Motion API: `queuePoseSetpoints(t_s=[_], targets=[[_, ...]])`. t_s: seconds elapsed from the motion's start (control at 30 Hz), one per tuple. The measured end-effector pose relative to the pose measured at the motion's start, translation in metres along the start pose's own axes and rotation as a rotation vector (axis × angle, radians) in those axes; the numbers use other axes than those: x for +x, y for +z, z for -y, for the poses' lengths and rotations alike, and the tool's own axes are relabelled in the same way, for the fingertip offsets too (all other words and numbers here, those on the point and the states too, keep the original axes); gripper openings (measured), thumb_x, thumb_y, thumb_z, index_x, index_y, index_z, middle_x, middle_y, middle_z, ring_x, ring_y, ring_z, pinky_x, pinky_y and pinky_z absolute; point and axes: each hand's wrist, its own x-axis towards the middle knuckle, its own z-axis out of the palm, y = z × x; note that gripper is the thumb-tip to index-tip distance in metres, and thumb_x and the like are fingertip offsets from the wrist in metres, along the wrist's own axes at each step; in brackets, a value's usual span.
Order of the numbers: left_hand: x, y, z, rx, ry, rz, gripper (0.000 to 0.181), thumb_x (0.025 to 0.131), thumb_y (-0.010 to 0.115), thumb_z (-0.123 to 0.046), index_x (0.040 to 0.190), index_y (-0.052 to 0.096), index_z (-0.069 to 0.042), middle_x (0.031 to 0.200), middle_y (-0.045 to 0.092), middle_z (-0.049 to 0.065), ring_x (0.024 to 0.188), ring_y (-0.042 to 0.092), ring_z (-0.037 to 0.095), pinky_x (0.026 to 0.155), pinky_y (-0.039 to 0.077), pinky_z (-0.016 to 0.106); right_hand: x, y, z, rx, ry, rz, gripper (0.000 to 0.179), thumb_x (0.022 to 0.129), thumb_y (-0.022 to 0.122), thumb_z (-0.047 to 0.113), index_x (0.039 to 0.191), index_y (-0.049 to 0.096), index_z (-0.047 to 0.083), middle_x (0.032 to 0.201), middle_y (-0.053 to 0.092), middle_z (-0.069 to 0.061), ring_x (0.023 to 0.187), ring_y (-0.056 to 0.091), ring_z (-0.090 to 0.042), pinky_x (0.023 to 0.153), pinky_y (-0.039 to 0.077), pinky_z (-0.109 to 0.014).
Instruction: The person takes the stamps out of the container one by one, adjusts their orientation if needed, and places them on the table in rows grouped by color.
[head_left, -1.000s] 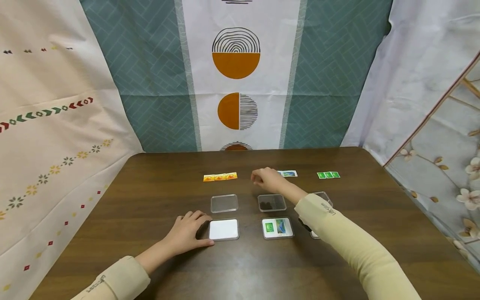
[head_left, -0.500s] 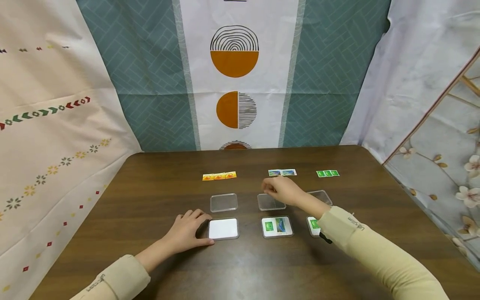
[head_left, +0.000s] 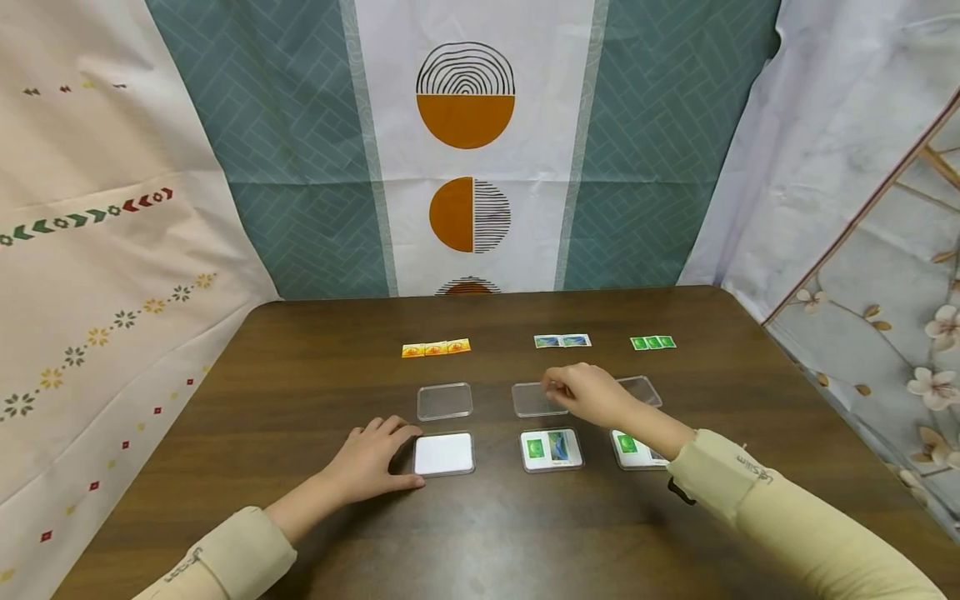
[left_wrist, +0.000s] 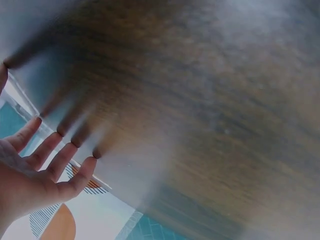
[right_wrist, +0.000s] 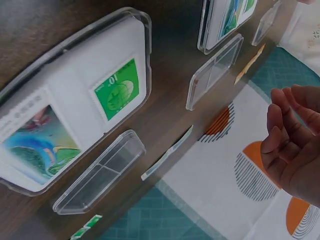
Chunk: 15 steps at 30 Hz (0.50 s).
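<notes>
My left hand [head_left: 375,458] rests with spread fingers at the left edge of a clear plastic case [head_left: 444,454] with a blank white insert. Its fingertips reach the table in the left wrist view. My right hand [head_left: 588,392] is over the right part of a clear lid [head_left: 532,402], its fingers bent and fingertips drawn together. I cannot tell whether the right hand [right_wrist: 295,140] holds something small. Just nearer lies the middle case [head_left: 551,450], with a green stamp and a blue one. A similar case [head_left: 633,450] is partly hidden by the right forearm.
At the back lie three orange stamps [head_left: 436,348], two blue stamps [head_left: 562,341] and three green stamps [head_left: 652,342]. Two more clear lids, a left lid [head_left: 445,402] and a right lid [head_left: 641,390], lie in the lids' row. Patterned curtains [head_left: 300,167] border the brown table [head_left: 315,333].
My right hand has moved right and nearer from beside the blue stamps, which it partly covered, to over the middle lid. My left hand has stayed at its case.
</notes>
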Motion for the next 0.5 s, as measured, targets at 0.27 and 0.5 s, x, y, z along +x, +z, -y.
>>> queuePoseSetpoints(t_s=[0.27,0.5], targets=[[0.002,-0.003,-0.005,-0.014,0.021,-0.003,0.069,0.069,0.076,-0.055,0.123,0.060,-0.014,0.114,0.061,0.006,0.103,0.057,0.030,0.076,0.046,0.051,-0.011,-0.002,0.003,-0.031,0.004,0.000,0.005,0.085,0.065,0.004,0.088,0.067,0.007,0.073,0.064,0.004,0.060,0.046,-0.001,0.056,0.041,-0.018],[0.010,-0.006,-0.017,-0.034,0.082,-0.053,0.061,0.070,0.076,-0.051,0.118,0.062,-0.015,0.111,0.062,0.005,0.100,0.059,0.027,0.073,0.046,0.047,-0.019,-0.004,0.002,-0.043,0.005,-0.023,0.004,0.084,0.066,0.005,0.088,0.068,0.007,0.071,0.062,0.005,0.060,0.044,-0.002,0.055,0.039,-0.018]])
